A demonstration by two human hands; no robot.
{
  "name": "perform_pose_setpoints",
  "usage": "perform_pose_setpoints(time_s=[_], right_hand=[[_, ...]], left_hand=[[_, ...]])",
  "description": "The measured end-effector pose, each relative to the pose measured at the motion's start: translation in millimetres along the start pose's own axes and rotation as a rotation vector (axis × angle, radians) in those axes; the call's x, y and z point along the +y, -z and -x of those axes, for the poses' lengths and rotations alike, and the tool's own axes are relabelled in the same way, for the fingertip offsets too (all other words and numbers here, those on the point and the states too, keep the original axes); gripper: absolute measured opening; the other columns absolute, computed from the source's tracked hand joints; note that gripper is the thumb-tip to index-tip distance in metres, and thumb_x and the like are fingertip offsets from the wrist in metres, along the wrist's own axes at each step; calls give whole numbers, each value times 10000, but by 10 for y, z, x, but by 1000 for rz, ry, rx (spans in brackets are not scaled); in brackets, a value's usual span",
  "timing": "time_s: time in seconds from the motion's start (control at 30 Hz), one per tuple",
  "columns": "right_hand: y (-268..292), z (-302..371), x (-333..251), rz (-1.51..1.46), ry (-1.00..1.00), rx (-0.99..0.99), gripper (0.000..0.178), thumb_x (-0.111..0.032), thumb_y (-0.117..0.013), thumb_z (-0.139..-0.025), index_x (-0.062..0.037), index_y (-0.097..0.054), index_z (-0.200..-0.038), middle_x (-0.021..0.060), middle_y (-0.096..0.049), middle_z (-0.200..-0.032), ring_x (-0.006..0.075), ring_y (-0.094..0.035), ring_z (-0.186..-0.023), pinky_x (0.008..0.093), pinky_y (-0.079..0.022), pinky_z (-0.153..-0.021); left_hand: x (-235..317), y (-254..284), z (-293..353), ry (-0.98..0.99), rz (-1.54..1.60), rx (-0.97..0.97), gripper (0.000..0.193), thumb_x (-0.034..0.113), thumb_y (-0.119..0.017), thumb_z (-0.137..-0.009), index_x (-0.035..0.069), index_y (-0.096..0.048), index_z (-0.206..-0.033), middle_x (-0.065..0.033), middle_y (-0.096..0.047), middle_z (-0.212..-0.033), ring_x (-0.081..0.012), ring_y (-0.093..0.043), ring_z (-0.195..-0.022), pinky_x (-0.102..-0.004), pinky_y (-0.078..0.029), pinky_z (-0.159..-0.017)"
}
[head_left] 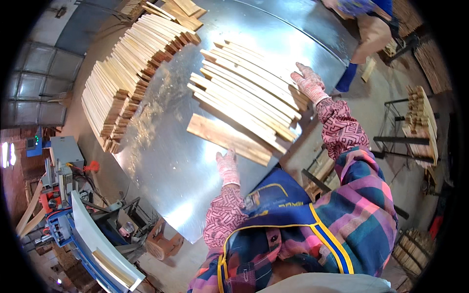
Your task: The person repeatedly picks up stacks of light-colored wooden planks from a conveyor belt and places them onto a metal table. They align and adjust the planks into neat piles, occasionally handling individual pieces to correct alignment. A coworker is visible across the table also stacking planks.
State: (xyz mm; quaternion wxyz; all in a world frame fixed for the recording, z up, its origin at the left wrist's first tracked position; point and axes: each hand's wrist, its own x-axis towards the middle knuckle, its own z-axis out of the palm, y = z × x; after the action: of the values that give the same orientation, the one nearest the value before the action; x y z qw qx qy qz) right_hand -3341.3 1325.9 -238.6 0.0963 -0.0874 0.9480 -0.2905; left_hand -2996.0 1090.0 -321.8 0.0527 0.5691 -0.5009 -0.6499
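1. Shiny metal bench (190, 171), slick-looking, in a woodworking shop. Low friction is my first concern: lumber could skate if shoved hard.
2. Loose strips (237, 117) lie mid-bench, fanned side by side, ends uneven. Their right-hand ends sit close to the near edge; can't tell how much overhangs. Push from the wrong end and one could tip off.
3. Wide board (227, 138) lies on the person's side of the row, skewed to the nearest strips. Risk: it wedges against them if pushed at an angle.
4. Left hand (227, 167), gloved: fingers extended at the board's near side, nothing clasped. Contact unclear. Knit could snag on a splinter.
5. Right hand (309, 84), gloved: fingers stretched out, no hold on anything, beside the right end of the row. Can't tell if it touches. Uneven pressure there could splay the strips.
6. Sawdust (149, 115) between row and stacked strips (134, 63) on the left. Chips underneath could make pieces sit unevenly; a bump could topple the pile.
7. Another person (373, 39) is near the bench's far right corner. Collision risk if long pieces swing that way.
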Motion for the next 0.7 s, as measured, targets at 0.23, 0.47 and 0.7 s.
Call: perform_pose_setpoints(time_s=[0.23,0.47,0.7], right_hand=[[-270,-729,-355,191,-73,-404,850,-744,-369,-927,-17,-622,-1286,236,-607,-1311,389,-536,-1261,454,-390,-1085],[-16,-377,-486,393,246,-525,824,-743,-444,-882,-7,-664,-1181,219,-621,-1287,375,-574,-1192,449,-425,-1055],[-728,307,166,13,-77,-549,889,-782,-447,-876,-27,-633,-1306,203,-661,-1232,340,-620,-1108,421,-457,-984]], left_hand=[[531,-498,-168,83,546,38,740,211,-620,-952,136,-218,-1568,-209,-450,-1437,-309,-507,-1269,-490,-471,-1013],[792,-663,-254,-161,-296,-149,719,268,-683,-918,53,-344,-1515,-205,-587,-1252,-294,-547,-1224,-416,-426,-1070],[493,270,-541,-268,-77,-150,637,394,-561,-985,49,-401,-1496,-202,-562,-1347,-305,-571,-1184,-370,-446,-1037]])
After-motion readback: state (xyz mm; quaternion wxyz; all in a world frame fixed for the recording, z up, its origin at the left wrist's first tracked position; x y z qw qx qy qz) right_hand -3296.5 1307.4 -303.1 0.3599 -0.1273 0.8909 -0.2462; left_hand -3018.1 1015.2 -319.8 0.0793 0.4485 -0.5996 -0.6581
